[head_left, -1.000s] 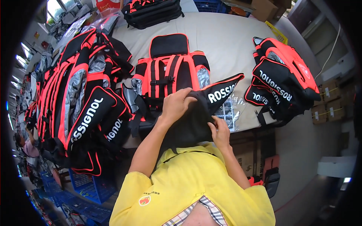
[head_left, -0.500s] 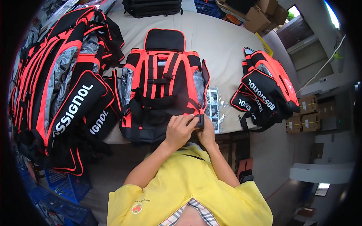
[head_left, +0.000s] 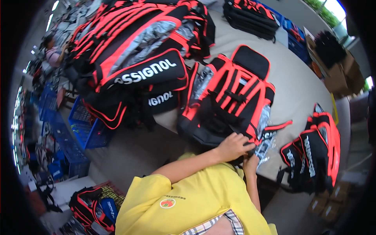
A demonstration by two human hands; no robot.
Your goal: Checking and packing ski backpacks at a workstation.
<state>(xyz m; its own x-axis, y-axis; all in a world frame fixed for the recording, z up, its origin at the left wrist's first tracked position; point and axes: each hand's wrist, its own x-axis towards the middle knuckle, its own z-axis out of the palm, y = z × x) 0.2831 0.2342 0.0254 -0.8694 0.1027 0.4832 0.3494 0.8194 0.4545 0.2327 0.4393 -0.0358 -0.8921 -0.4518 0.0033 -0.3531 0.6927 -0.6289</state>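
A black and bright coral-red backpack (head_left: 239, 92) lies on the table with its shoulder straps upward and its black top flap away from me. My left hand (head_left: 235, 147) is closed at the backpack's near right corner, thumb and fingers pinching the black fabric edge. Just beside it, my right hand (head_left: 250, 162) grips the same corner from the outer side, its fingertips partly hidden. Clear plastic wrapping (head_left: 266, 150) sits right by the hands. What exactly is pinched between the fingers is too small to make out.
A tall stack of similar backpacks (head_left: 137, 43) fills the left of the pale tabletop (head_left: 301, 82). More bags (head_left: 313, 152) stand at the right edge, and a dark pile (head_left: 250, 19) lies at the back. Blue crates (head_left: 88, 129) stand at floor level on the left.
The view has swung to the left, so the table and bags appear shifted right and tilted. Both hands stay at the same corner of the backpack.
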